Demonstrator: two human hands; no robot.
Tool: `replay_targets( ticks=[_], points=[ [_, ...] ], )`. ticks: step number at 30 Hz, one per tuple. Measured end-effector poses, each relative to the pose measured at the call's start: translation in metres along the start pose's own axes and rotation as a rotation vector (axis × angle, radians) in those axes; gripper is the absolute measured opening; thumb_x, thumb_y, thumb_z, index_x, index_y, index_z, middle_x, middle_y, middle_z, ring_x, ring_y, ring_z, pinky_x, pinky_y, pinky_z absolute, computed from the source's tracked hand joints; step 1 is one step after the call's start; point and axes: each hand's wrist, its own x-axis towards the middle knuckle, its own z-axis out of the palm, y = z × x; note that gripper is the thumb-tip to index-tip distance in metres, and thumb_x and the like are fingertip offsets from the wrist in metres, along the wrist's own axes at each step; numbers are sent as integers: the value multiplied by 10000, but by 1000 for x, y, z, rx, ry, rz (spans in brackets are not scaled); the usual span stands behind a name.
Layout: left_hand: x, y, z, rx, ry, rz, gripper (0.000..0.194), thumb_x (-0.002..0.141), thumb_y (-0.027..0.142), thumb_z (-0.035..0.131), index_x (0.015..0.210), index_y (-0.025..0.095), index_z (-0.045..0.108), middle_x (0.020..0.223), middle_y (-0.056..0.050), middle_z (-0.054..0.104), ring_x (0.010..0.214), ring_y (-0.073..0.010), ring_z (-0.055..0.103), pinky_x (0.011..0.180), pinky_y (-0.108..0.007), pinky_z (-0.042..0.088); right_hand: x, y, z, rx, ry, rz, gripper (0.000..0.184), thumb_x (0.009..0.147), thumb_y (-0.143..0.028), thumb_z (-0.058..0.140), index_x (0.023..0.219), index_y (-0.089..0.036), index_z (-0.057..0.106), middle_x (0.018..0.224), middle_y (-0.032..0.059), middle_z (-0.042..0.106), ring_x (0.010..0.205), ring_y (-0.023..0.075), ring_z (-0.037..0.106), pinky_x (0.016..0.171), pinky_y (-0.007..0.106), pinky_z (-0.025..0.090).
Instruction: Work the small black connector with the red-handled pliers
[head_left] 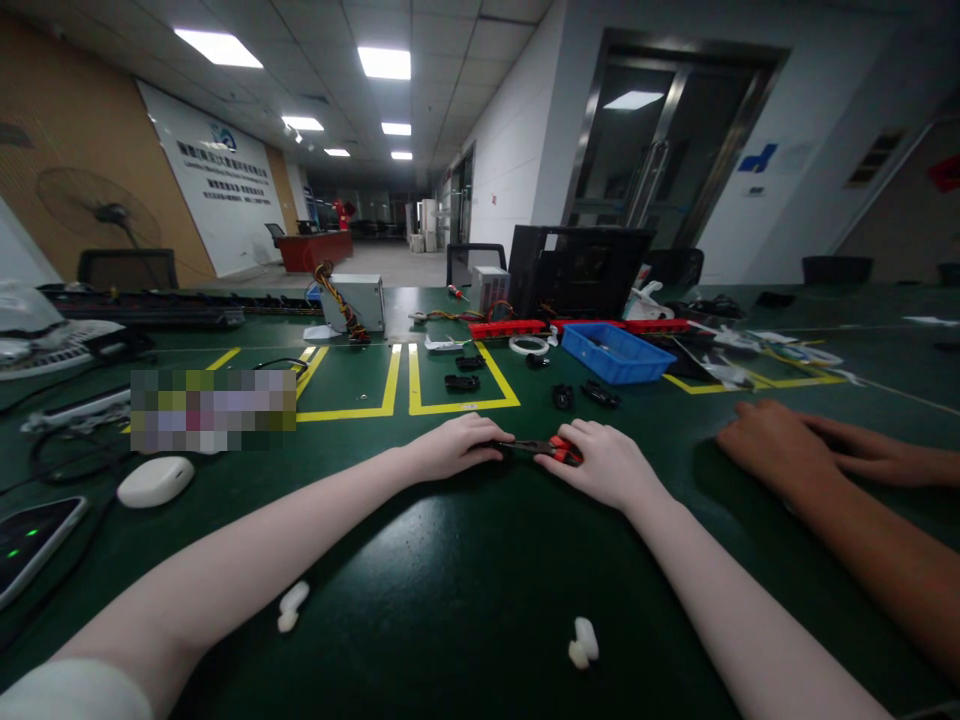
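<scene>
My right hand (604,462) is closed around the red handles of a pair of pliers (534,446), whose dark jaws point left. The fingers of my left hand (454,447) are pinched together at the jaw end; a small dark piece shows there, too small to name. Just beyond my hands lie small black cable bundles, one (461,383) inside a yellow-taped frame and another (600,393) near a blue tray (619,355). Two white earbuds rest nearer to me, one on the left (293,606) and one on the right (583,643).
Another person's hands (776,445) rest on the green table at right. A white earbud case (156,482) and a device with green lights (34,545) lie at left. Farther back stand a power supply unit (364,300) and a black computer case (577,272).
</scene>
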Motion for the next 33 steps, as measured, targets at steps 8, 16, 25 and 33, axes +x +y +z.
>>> replay_targets(
  ticks=[8,16,25,33],
  points=[
    [0,1,-1,-3,-17,-18,332,935,256,546,1259,182,547,1149,-101,621,1078,-209,571,935,-345,453,-1,1,-1,14,38,-19,419,841,-612,473,802,-213,594,831,57,633,734,187,565,637,305,371],
    [1,-1,1,-11,-42,-29,389,889,262,618,1263,191,535,1157,-97,612,1093,-217,558,938,-346,446,-1,-1,-2,27,-39,32,429,844,-625,460,804,-218,590,834,45,631,711,179,568,606,287,360],
    [0,-3,3,-2,-31,-41,350,904,227,592,1249,194,544,1146,-79,623,1068,-203,570,937,-338,449,0,-2,-5,41,-3,10,411,838,-604,484,799,-211,599,847,57,637,722,179,565,615,291,366],
    [-1,0,1,30,-14,-35,334,933,244,549,1262,193,530,1160,-96,621,1100,-217,565,941,-358,446,0,-3,-4,35,19,12,402,851,-590,473,809,-215,613,839,54,637,704,177,574,608,294,375]
  ],
)
